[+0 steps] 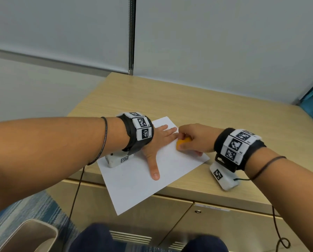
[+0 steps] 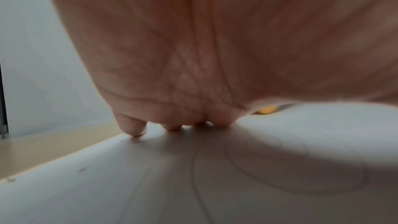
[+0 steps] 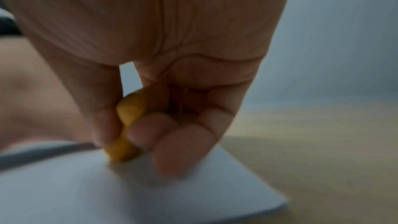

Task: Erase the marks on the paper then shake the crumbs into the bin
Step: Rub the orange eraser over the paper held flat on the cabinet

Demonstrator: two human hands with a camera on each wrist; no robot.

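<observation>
1. Head view: paper (image 1: 143, 179) is lying on the cabinet top (image 1: 170, 99), its near corner overhanging the edge. Thin and floppy, likely to skid or crease; best taken by two edges when tipping crumbs. Left hand (image 1: 155, 144) is pressing flat on it, fingers spread. Right hand (image 1: 194, 139) is pinching the eraser (image 1: 184, 142) against the sheet's far part. Bin (image 1: 30, 237) is waiting on the floor, near left.
2. Left wrist view: fingertips (image 2: 133, 130) are bearing down; faint pencil curves (image 2: 269, 168) are showing on the sheet under the palm.
3. Right wrist view: thumb and fingers are gripping the small, soft-looking eraser, tip touching paper.
</observation>
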